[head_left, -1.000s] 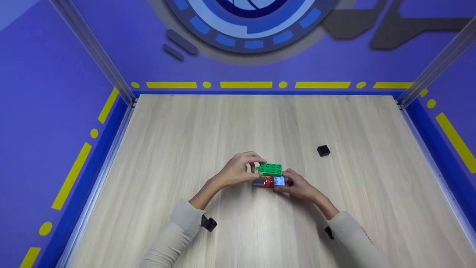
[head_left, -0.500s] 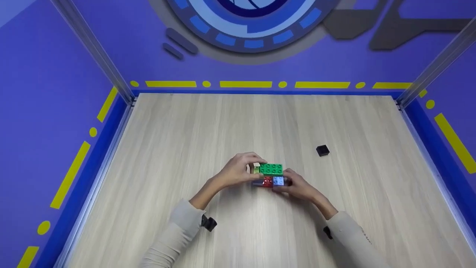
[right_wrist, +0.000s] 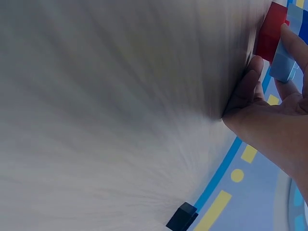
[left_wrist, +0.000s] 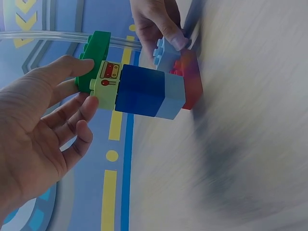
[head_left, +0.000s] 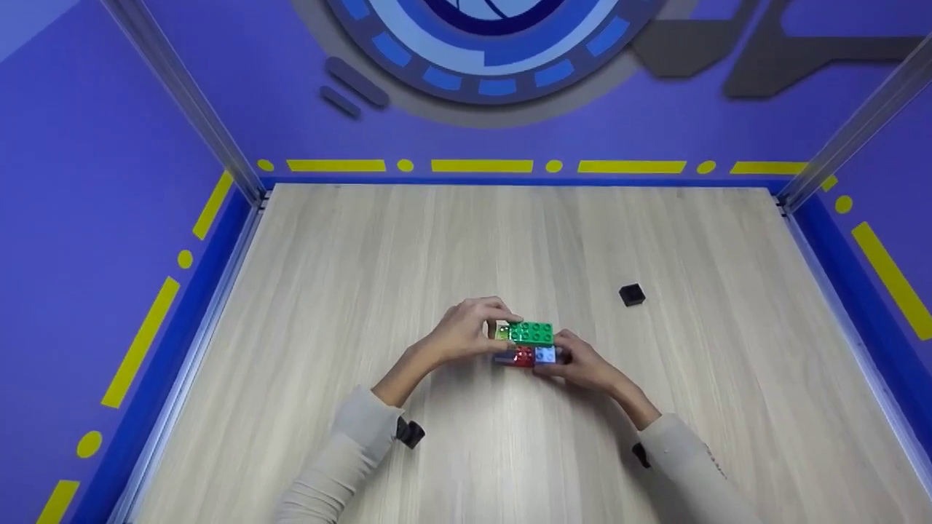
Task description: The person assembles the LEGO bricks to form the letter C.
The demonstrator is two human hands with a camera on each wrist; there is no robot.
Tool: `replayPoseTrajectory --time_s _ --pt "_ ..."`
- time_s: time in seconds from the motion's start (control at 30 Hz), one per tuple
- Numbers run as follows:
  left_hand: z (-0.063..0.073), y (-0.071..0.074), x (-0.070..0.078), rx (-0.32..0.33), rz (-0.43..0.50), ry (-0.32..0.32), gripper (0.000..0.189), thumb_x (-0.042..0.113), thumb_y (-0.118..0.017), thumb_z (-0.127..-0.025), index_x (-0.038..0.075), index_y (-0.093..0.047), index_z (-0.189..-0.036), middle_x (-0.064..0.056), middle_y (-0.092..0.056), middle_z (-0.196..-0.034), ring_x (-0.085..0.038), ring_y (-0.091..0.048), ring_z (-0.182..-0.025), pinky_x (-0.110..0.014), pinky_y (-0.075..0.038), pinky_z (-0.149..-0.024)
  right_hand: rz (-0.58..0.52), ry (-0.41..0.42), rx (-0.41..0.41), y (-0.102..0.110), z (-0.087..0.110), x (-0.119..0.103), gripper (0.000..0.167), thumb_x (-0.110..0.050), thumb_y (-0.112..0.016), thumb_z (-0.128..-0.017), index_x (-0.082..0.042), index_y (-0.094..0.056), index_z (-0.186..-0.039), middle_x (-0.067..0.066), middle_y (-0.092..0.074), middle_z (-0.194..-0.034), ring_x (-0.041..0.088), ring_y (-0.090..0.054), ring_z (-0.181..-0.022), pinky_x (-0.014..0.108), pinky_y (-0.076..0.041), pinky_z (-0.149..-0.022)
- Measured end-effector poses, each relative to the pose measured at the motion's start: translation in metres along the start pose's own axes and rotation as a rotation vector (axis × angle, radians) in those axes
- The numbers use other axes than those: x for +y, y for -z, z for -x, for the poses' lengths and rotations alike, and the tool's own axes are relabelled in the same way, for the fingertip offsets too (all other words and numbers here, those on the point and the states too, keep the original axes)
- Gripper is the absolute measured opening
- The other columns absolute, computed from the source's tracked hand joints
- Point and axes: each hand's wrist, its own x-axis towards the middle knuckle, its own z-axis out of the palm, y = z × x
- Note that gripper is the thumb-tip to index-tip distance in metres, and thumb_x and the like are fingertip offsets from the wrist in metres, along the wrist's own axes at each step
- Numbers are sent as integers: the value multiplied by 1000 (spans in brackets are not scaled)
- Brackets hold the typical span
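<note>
In the head view, my left hand [head_left: 466, 331] pinches a green brick [head_left: 537, 332] by its left end between thumb and fingers. The left wrist view shows the green brick on a yellow-green printed brick [left_wrist: 105, 89]. Below that come a dark blue brick [left_wrist: 138, 91] and a light blue brick [left_wrist: 174, 96]. A red brick [left_wrist: 193, 79] forms the base at the tabletop. With thumb and fingers, my right hand [head_left: 586, 362] grips another light blue brick [head_left: 545, 355] mounted on the red brick. The left hand's other fingers curl loosely beside the stack.
A small black block [head_left: 632, 295] lies on the wooden table [head_left: 364, 255], beyond and right of the hands. Blue-purple panels [head_left: 480, 138] with yellow marks enclose the table at the back and sides.
The green brick has shifted slightly right and toward the person, so more of the yellow-green brick shows at its left. Both hands have hardly moved.
</note>
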Motion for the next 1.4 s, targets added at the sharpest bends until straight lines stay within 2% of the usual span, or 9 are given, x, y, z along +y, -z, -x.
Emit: replayPoseTrajectory --time_s 0.2,0.4,0.47,0.6,0.73,0.83,1.03,1.13,1.4 --pt "1 -1 3 -14 -64 7 39 27 -79 -88 17 -74 -126 -3 -71 -104 -10 -54 -74 -19 -35 -62 -14 -8 -1 -2 2 1 45 -17 -76 -91 0 -63 -131 18 -57 -114 21 -50 -97 27 -42 -82" --pt "2 -5 2 7 -46 12 40 27 -78 -89 16 -73 -127 -3 -71 -108 -24 -63 -81 -20 -35 -63 18 -11 4 -1 1 3 44 -18 -76 -92 1 -63 -130 18 -57 -116 20 -48 -97 26 -41 -82" --pt "3 -8 0 19 -34 4 40 27 -78 -88 16 -73 -126 -3 -72 -107 -26 -66 -84 -19 -37 -64 13 -13 2 -2 2 3 44 -18 -76 -92 1 -63 -130 18 -57 -116 20 -48 -97 26 -41 -82" --pt "3 -13 -3 58 -58 -39 40 26 -80 -86 15 -74 -124 -2 -72 -104 -20 -66 -91 -22 -47 -72 5 -27 -4 -2 3 3 45 -18 -76 -92 1 -63 -129 18 -56 -115 20 -49 -97 26 -41 -81" --pt "3 -16 -5 96 -77 -84 40 24 -80 -83 14 -75 -122 -3 -73 -105 -18 -63 -101 -31 -53 -87 7 -38 -3 -2 4 3 44 -17 -76 -91 0 -64 -129 17 -57 -114 19 -48 -96 26 -41 -80" --pt "5 -17 -7 114 -57 -85 40 23 -81 -83 13 -75 -122 -3 -73 -108 -19 -63 -105 -35 -53 -93 13 -21 -4 -2 3 3 41 -18 -77 -91 0 -65 -126 16 -57 -112 19 -48 -95 27 -41 -81" --pt "9 -20 -8 125 80 -44 42 20 -81 -86 13 -72 -126 -6 -73 -116 -21 -63 -111 -38 -53 -99 15 -9 5 -2 3 2 40 -18 -77 -91 -1 -65 -125 17 -58 -114 20 -50 -98 30 -42 -85" --pt "11 -23 -11 126 119 -35 45 20 -81 -86 14 -70 -129 -6 -72 -118 -21 -63 -114 -39 -52 -100 21 -15 10 -1 3 2 40 -18 -77 -91 -2 -65 -126 17 -59 -115 20 -51 -99 31 -42 -86" --pt "19 -31 -28 118 152 21 46 20 -84 -85 11 -69 -128 -6 -73 -116 -23 -64 -106 -37 -55 -86 13 -4 6 -1 0 0 42 -19 -77 -91 -3 -65 -128 13 -57 -109 18 -45 -93 27 -38 -80"
